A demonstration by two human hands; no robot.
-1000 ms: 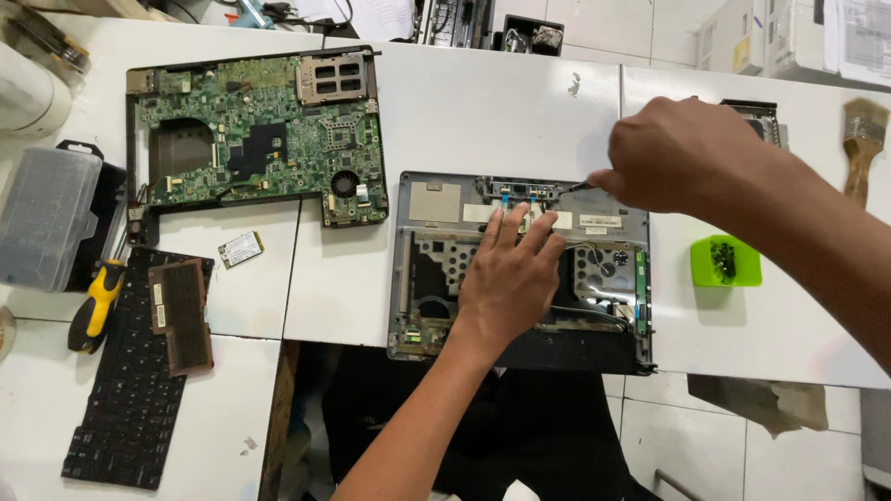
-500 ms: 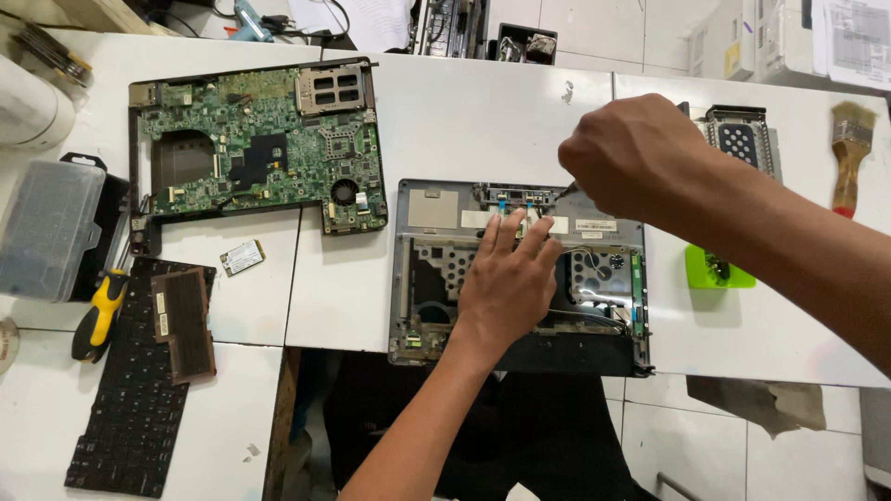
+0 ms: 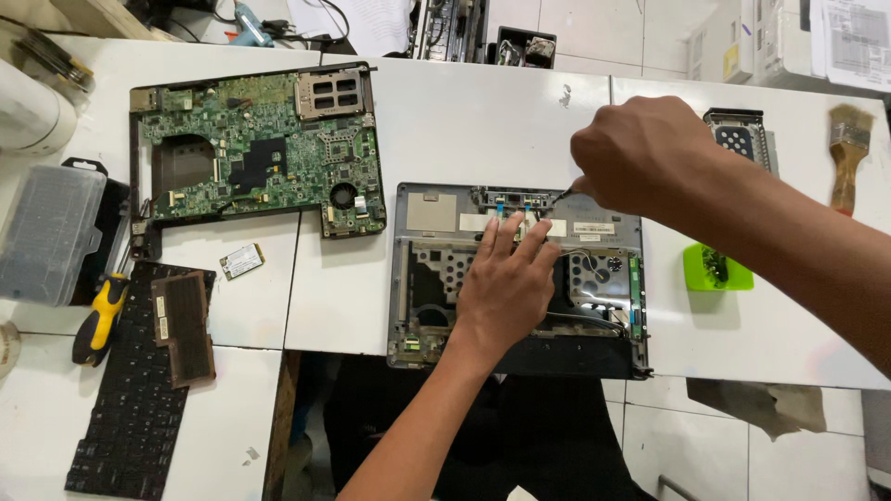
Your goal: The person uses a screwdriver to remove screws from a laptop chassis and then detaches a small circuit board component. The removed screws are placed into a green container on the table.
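Note:
A grey laptop base shell (image 3: 427, 278) lies open side up at the table's front edge, with ribbon cables and wires inside. My left hand (image 3: 506, 288) lies flat on its middle, fingers spread and pointing at the connectors along the top edge. My right hand (image 3: 650, 153) hovers over the shell's upper right corner, fingers pinched on a thin dark wire (image 3: 562, 193) that runs down into the shell. What the fingertips grip is partly hidden by the knuckles.
A green motherboard (image 3: 260, 148) lies to the left, with a small card (image 3: 242, 261) below it. Farther left are a black keyboard (image 3: 130, 408), a yellow-handled screwdriver (image 3: 97, 320) and a plastic case (image 3: 46, 232). A green tray (image 3: 715, 269), a drive caddy (image 3: 742, 134) and a brush (image 3: 846, 153) lie to the right.
My right hand has lifted up and to the left from the shell's top right edge, drawing the thin wire with it. My left hand has stayed pressed on the shell.

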